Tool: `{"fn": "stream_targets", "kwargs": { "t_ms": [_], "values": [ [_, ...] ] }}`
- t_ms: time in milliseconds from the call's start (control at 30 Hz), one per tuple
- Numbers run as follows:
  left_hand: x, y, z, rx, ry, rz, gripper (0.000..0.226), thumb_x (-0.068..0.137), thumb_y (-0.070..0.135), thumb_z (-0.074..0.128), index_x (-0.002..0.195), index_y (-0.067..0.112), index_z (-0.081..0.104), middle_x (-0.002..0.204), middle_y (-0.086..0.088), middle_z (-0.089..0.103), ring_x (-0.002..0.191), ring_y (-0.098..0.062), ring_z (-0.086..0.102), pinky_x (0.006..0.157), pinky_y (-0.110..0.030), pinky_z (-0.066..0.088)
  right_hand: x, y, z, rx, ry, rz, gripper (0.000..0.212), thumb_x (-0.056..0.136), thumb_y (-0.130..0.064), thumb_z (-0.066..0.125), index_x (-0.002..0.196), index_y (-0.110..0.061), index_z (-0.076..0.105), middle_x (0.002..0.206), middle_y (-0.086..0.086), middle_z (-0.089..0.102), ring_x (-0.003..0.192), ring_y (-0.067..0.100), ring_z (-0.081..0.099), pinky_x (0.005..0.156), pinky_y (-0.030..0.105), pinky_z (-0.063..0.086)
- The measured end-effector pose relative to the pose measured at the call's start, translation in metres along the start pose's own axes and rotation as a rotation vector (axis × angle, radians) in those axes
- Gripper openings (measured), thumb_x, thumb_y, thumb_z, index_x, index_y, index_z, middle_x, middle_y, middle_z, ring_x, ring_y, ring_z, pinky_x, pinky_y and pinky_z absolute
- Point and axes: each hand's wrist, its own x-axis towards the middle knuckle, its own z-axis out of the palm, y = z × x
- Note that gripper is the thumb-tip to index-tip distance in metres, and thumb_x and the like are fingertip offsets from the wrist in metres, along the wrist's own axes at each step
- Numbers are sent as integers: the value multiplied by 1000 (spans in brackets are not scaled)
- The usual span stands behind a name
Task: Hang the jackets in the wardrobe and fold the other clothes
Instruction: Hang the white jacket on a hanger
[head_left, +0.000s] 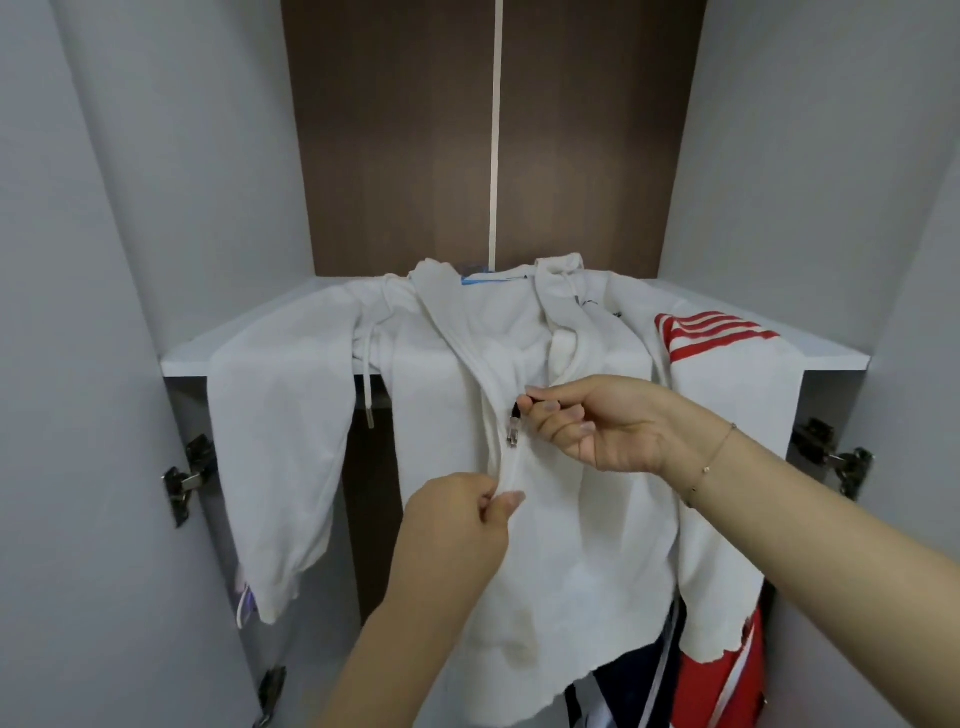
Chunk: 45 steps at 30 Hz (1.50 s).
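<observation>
- Head view: a white zip hoodie (545, 519) lies draped over the front edge of a white wardrobe shelf (270, 338), its hood far back on the shelf and its body hanging down in front.
- The right hand (597, 423) pinches the black zipper pull (517, 410) between thumb and forefinger, partway up the front of the hoodie; that grip is clenched on the pull.
- The left hand (457, 514) pinches the zipper seam just below the pull, holding the cloth taut; its grip is closed on the hoodie.
- A thin bracelet (719, 452) sits on the right wrist.
- The left sleeve hangs off the shelf on the left; a drawstring (368, 389) dangles beside it.
- On the right, a white garment with red stripes (711, 332) lies on the shelf, touching the hoodie.
- Below on the right, red and dark clothes (727, 686) show behind the hoodie's hem.
- Metal hinges (189, 478) sit on the side walls.
</observation>
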Motion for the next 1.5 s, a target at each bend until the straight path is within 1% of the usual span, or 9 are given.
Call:
{"fn": "stream_targets", "kwargs": {
  "t_ms": [133,333,433,533,733,933,1200,1333,1500],
  "values": [
    [-2,-4,-21,-15,-11,20,57,88,36,65,48,23,25,41,5,30,47,-8,36,52,-14,33,1,-30,16,-57,-25,-31,22,92,-5,45,75,-1,59,54,-2,41,32,4,36,29,12,27],
    [-32,-33,-13,137,-525,-17,52,87,48,64,57,13,40,52,3,35,51,-5,35,53,-22,27,-9,-114,-9,293,124,-315,29,102,-4,36,77,-5,52,43,-1,41,30,7,36,33,13,32],
    [-28,-37,-1,103,-394,-85,36,86,43,65,66,15,54,63,1,53,60,-7,48,62,-23,38,-3,-112,-14,98,141,-350,29,102,-7,38,78,-6,54,47,-2,49,33,4,42,36,12,36],
    [-4,-18,2,-228,-59,-112,4,88,27,68,86,29,66,77,6,67,71,-1,60,68,-10,45,3,-109,-13,35,151,-379,28,102,-6,39,80,-6,55,49,-2,49,34,4,43,36,11,36],
    [80,38,13,-158,131,66,41,85,46,68,116,21,57,106,8,56,93,-6,56,78,-16,45,7,-97,-10,-121,139,-408,26,101,-9,41,78,-7,54,54,-3,43,37,3,38,36,10,32],
    [122,66,29,378,198,96,33,95,52,43,105,22,51,103,-1,57,91,-25,60,62,-33,37,-7,-96,-22,-427,144,-386,24,101,-13,41,81,-7,53,54,-4,34,31,2,26,25,13,18],
    [96,49,25,116,-78,238,44,91,36,56,64,20,25,60,1,34,61,-14,34,57,-32,22,17,-126,-37,98,50,-155,30,101,-7,35,77,-2,52,46,-2,39,27,5,35,27,18,26],
    [78,34,14,72,-312,240,44,89,40,58,66,19,26,61,4,32,58,-10,31,57,-30,25,38,-143,-30,54,84,-179,28,101,-6,37,77,-3,52,45,-2,40,28,5,37,28,16,25],
    [81,25,-10,126,-311,154,40,83,48,58,66,22,32,62,8,39,58,-9,35,56,-27,28,57,-146,-18,-18,47,-166,29,102,-9,39,78,-3,53,44,-2,41,28,5,37,28,14,24]
  ]
}}
